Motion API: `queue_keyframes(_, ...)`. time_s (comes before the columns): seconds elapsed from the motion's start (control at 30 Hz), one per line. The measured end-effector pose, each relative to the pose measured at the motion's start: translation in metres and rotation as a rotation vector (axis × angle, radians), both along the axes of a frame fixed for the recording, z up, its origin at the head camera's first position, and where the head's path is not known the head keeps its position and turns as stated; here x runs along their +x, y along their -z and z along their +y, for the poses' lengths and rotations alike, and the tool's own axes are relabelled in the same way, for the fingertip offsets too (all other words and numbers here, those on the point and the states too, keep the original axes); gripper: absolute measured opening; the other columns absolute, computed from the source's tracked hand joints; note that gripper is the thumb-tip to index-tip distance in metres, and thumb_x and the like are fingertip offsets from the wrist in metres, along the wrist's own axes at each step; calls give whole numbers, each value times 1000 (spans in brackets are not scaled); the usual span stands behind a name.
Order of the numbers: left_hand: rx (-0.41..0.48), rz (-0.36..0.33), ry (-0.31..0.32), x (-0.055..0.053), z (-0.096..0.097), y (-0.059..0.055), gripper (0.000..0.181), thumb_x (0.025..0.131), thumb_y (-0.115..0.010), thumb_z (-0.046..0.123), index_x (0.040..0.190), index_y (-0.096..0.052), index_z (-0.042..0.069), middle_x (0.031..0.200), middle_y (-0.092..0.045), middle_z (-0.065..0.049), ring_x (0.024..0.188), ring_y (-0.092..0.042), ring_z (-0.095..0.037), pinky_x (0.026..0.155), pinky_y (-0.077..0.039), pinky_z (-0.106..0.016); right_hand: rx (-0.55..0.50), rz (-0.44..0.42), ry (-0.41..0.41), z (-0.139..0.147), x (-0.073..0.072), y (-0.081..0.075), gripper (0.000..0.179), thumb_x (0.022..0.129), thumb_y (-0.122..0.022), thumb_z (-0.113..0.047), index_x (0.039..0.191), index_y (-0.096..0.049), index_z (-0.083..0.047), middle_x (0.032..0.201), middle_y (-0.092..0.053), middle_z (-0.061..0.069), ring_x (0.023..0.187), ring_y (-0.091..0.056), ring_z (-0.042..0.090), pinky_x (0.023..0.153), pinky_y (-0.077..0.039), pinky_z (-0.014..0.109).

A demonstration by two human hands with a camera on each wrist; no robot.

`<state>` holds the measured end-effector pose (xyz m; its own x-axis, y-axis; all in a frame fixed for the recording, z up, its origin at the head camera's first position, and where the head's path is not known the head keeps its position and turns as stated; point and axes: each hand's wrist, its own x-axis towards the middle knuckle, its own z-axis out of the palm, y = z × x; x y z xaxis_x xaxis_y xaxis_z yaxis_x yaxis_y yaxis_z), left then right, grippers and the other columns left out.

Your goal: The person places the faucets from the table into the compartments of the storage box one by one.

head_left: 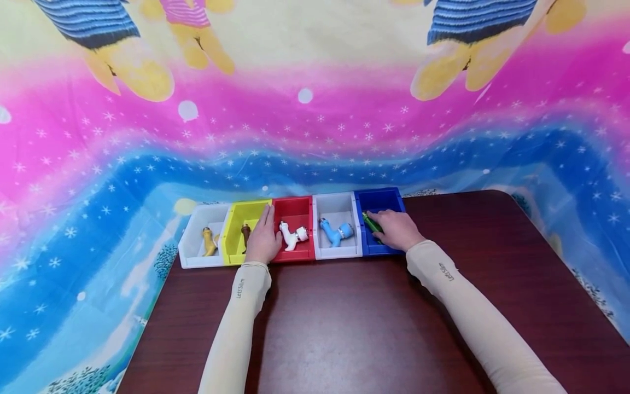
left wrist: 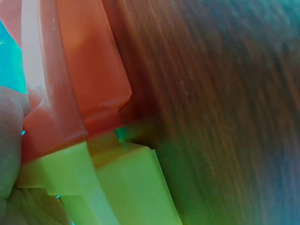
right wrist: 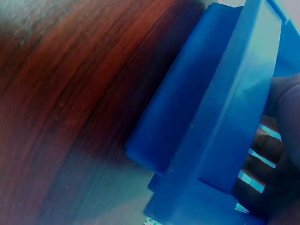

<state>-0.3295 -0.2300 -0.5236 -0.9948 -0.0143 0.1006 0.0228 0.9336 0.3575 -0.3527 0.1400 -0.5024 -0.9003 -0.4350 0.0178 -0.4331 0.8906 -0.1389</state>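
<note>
My right hand (head_left: 397,229) reaches into the blue bin (head_left: 381,250) at the row's right end. Its fingers hold a green tap (head_left: 370,221), whose lower part the hand hides. My left hand (head_left: 263,241) lies over the wall between the yellow bin (head_left: 236,210) and the red bin (head_left: 297,255), fingers straight and thumb on the red side. Beside it, a brown tap (head_left: 245,232) is partly covered in the yellow bin. A white tap (head_left: 292,236) lies in the red bin. In the left wrist view, the red bin (left wrist: 93,56) and yellow bin (left wrist: 131,187) adjoin.
A white bin (head_left: 197,261) at the left end contains a yellow tap (head_left: 209,242). Between the red and blue bins, another white bin (head_left: 338,253) contains a light blue tap (head_left: 336,232). The row stands along the brown table's (head_left: 315,328) back edge, before a patterned cloth (head_left: 305,131).
</note>
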Motion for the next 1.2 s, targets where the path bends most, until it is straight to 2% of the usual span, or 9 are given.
queue_keyframes(0.17,11,2,-2,0,-1,0,87,99,-68,23,168,-15,15,175,-15,-6,157,-31,-32,122,-37,-52,34,22,-16,-1,0,2,65,95,-75,-32,154,-52,-14,140,-65,20,122,-65,39,95,-58,57)
queue_keyframes(0.5,-12,81,35,1,-2,1,80,100,-63,19,166,-20,8,173,-20,-12,152,-39,-35,119,-42,-50,66,64,-45,-1,0,3,64,95,-75,-33,152,-54,-13,137,-68,18,118,-68,37,81,-61,50)
queue_keyframes(0.7,6,72,36,2,-1,0,80,100,-63,19,166,-19,8,173,-20,-12,151,-40,-35,118,-43,-51,90,47,-35,-2,-1,3,64,96,-73,-34,153,-52,-14,138,-67,17,119,-67,36,82,-61,49)
queue_keyframes(0.93,-13,36,23,-1,-1,1,83,100,-64,22,167,-16,12,174,-18,-9,153,-37,-33,120,-40,-49,99,29,-19,-3,0,4,64,97,-73,-35,153,-52,-14,138,-67,17,117,-68,36,82,-61,50)
queue_keyframes(1.2,-3,43,11,-1,-2,1,84,99,-65,22,167,-17,12,174,-19,-9,153,-37,-33,119,-41,-50,116,34,-27,-3,-3,6,64,97,-73,-36,153,-53,-14,137,-67,17,113,-69,35,79,-61,48)
